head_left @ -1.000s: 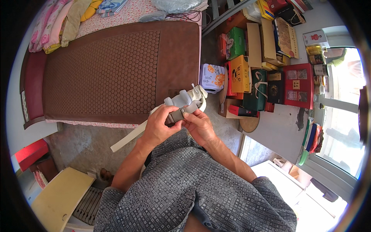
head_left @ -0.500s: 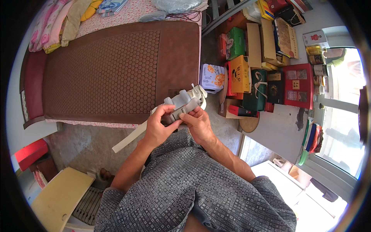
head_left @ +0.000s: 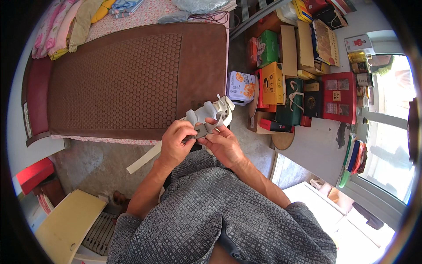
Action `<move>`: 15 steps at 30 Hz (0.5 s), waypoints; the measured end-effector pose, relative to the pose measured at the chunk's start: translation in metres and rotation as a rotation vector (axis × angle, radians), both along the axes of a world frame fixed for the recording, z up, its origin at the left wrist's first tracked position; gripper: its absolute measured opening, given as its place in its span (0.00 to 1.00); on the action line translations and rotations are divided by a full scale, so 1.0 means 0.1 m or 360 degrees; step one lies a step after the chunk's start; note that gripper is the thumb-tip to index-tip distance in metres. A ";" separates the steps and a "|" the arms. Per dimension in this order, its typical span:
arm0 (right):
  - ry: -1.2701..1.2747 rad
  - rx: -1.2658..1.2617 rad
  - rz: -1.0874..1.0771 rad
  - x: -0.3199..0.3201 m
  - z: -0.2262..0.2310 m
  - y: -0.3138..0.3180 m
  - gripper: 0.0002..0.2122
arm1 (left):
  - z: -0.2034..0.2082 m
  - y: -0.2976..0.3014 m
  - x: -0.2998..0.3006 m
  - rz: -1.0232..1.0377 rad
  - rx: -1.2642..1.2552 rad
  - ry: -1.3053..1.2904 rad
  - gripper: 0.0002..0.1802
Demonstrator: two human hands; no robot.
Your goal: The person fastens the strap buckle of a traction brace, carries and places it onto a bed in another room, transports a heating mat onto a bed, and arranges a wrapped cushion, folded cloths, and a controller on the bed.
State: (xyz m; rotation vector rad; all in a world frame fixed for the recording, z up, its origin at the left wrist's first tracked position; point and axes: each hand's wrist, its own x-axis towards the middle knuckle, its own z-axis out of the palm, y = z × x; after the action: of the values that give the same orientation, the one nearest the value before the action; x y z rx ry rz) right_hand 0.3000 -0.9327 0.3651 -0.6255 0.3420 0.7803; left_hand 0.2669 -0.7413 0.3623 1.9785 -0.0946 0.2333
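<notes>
Both of my hands are closed on a light grey strap (head_left: 213,125) with a small dark slot or buckle in it. My left hand (head_left: 176,141) pinches its left end between thumb and fingertips. My right hand (head_left: 226,147) holds the other side, where the strap curls up in a loop over the fingers. Just beyond the fingertips is a translucent grey padded piece (head_left: 203,113), its exact kind unclear. Cream-white straps (head_left: 227,105) bunch at its far right. A long white strap (head_left: 145,159) slants down to the left, partly hidden behind my left hand.
Ahead lies a bed with a brown honeycomb-patterned mat (head_left: 118,83), folded bedding (head_left: 52,31) at its far left. A white tin box with orange flowers (head_left: 241,86) and stacked gift boxes (head_left: 273,86) stand to the right. A cream cabinet (head_left: 66,224) is at the lower left.
The grey strap has been lifted and curled into a loop by my right fingers. My left fingertips have shifted onto its dark-slotted end; the padded piece shows farther behind.
</notes>
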 end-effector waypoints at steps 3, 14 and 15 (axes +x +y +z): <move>-0.0024 -0.0003 -0.0023 -0.01 -0.06 0.00 0.22 | -0.03 0.01 0.00 -0.0041 0.0125 -0.0161 0.19; -0.0068 -0.0006 0.0006 -0.02 -0.08 -0.04 0.22 | -0.01 0.01 0.00 -0.0099 0.0190 -0.0123 0.22; -0.0081 -0.0008 0.0009 -0.03 -0.08 -0.04 0.22 | -0.01 0.02 0.01 -0.0099 0.0190 -0.0124 0.22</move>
State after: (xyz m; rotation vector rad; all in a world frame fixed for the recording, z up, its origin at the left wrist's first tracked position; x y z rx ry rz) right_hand 0.2975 -0.9367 0.3568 -0.6504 0.2959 0.7674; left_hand 0.2679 -0.7391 0.3618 2.0819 -0.2247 0.2693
